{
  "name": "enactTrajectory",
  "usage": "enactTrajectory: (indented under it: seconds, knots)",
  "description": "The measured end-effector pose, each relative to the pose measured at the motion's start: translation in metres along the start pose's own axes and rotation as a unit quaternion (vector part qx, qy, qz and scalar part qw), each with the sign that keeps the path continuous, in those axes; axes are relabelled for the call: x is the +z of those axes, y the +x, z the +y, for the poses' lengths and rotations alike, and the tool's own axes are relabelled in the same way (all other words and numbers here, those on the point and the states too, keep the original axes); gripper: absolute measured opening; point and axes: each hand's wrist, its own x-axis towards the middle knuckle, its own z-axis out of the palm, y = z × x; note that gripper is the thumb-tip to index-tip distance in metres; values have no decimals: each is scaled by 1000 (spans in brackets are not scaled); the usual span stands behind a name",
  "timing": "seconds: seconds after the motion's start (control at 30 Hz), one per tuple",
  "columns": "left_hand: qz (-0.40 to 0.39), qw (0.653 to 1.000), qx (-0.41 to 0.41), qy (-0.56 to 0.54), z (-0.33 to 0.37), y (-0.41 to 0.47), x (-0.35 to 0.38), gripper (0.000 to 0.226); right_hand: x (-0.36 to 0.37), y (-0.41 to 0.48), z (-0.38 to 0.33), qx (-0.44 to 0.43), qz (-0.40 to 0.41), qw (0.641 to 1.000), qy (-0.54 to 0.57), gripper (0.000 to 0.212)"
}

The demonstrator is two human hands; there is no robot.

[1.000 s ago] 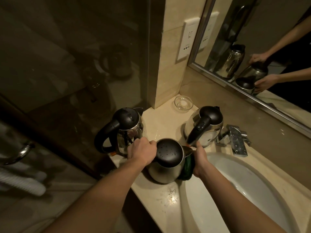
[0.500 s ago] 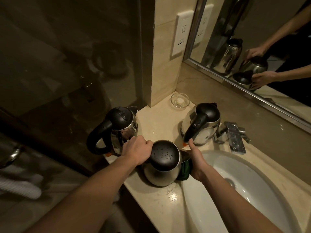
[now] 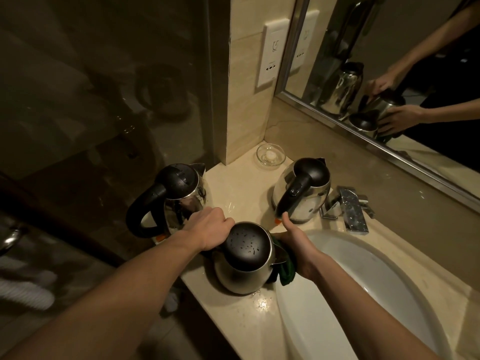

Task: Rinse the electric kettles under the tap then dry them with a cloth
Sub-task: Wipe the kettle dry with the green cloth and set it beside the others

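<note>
The white basin [image 3: 363,281] is the largest thing, sunk into the beige counter [image 3: 241,196]. No standing water shows in it, and no stream shows from the tap [image 3: 350,209] at its far rim.

3 steel kettles stand upright on the counter, all left of the basin, lids down, so what is inside them cannot be seen. The near kettle [image 3: 244,266] sits right at the basin's left rim, with droplets on its black lid. It looks rinsed and now in the drying step. The tap-side kettle [image 3: 302,193] stands just behind the basin's left rim. The far-left kettle [image 3: 176,196] is well away from the basin at the counter's edge, probably parked there to keep working room.

The left hand [image 3: 207,228] is clenched on the near kettle's handle side, away from the basin, likely to steady it against the rubbing. The right hand [image 3: 296,242], thumb raised, clasps the green cloth [image 3: 287,271] against the wall facing the basin.

Beyond the basin's far-left corner, a small glass dish [image 3: 271,155] holds 1 pale round item, too small to identify.
</note>
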Motion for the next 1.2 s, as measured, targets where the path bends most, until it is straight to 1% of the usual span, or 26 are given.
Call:
enactTrajectory:
  seconds: [0.07, 0.27, 0.43, 0.5, 0.63, 0.7, 0.77, 0.8, 0.9, 1.0, 1.07, 1.2]
  knots:
    - [-1, 1000, 5, 0, 0, 0, -1, 37, 0, 4, -4, -1, -5, 1000, -5, 89]
    - [8, 1000, 8, -25, -2, 2, 4, 40, 3, 20, -9, -18, 43, 998, -47, 75]
    - [18, 1000, 15, -16, -4, 3, 4, 46, 2, 36, 6, 0, 60, 997, -53, 89]
    - [15, 1000, 22, -11, -3, 2, 2, 47, 3, 33, 8, 7, 52, 997, -64, 91]
    - [5, 999, 32, -1, -1, 1, -2, 47, 4, 17, 3, 17, 3, 998, -62, 93]
    - [6, 999, 31, -2, 0, 0, -2, 48, 6, 8, -4, 11, -3, 998, -59, 83]
    - [7, 1000, 28, -10, 0, 0, -1, 49, 10, 1, -12, 8, 1, 998, -56, 74]
    - [11, 1000, 26, -14, 0, 0, -1, 50, 10, -1, -14, 7, 1, 998, -58, 74]
    - [32, 999, 12, -41, -2, 1, 3, 52, 13, 2, -17, 6, -12, 999, -51, 78]
    - [53, 996, -9, -71, -5, 5, 9, 54, 13, 10, -14, 14, 2, 998, -60, 84]
    - [66, 994, -23, -89, -6, 6, 11, 51, 13, 20, -8, 22, 9, 998, -63, 89]
    - [82, 988, -51, -121, -6, 6, 13, 42, 14, 30, -6, 33, 19, 995, -91, 90]
